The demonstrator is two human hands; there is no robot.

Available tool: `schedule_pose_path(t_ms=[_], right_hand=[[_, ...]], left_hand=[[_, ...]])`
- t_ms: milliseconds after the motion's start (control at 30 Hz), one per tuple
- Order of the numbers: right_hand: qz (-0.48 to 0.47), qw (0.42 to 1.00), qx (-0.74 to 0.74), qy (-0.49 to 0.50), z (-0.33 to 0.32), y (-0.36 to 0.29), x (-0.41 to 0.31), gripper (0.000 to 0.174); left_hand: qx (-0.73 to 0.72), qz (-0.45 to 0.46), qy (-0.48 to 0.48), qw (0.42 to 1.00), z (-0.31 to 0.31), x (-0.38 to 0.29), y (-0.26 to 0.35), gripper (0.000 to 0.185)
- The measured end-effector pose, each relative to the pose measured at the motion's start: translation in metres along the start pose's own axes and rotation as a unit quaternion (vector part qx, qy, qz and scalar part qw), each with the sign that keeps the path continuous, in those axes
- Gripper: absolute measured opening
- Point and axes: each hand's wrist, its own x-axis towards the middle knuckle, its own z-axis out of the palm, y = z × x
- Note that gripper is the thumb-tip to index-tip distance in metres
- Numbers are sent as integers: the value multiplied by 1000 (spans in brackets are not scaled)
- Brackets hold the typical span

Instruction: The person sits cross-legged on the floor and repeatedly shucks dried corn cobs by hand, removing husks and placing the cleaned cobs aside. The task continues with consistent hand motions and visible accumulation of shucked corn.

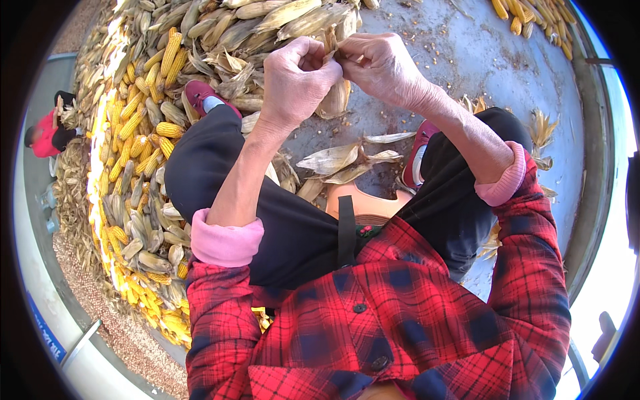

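Observation:
Both hands meet at the top centre over an ear of corn in dry husk (334, 100). My left hand (300, 82) pinches the brown, twisted tip of the husk between thumb and fingers. From the other side, my right hand (382, 67) grips the same tip with its fingertips. The husk's wider end shows below the fingers; whether it is peeled anywhere is hidden by the hands. On the floor beneath lie loose husk leaves (332, 160), between my two red shoes.
A large heap of unhusked ears (235, 30) rises ahead and left, mixed with bare yellow cobs (132, 112). More yellow ears (537, 17) lie far right. An orange plastic stool (345, 200) is under me. Another person (47, 130) sits beyond the heap. Kernels dot the grey floor (465, 65).

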Motion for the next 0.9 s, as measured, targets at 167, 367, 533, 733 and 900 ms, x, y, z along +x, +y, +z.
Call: schedule_pose_path(t_ms=[167, 367, 533, 733, 900], right_hand=[[29, 997, 64, 24, 7, -5, -3, 17], [153, 981, 120, 14, 8, 3, -4, 26], [223, 932, 282, 46, 15, 18, 12, 22], [277, 807, 518, 66, 26, 22, 29, 15], [381, 781, 473, 149, 38, 26, 46, 15]], left_hand=[[-134, -89, 1, 987, 0, 0, 0, 4], [-219, -95, -14, 971, 6, -7, 3, 2], [-202, -55, -16, 978, 4, -1, 4, 3], [-280, -73, -45, 956, 4, 17, -1, 6], [-334, -135, 10, 933, 13, 17, -1, 4]])
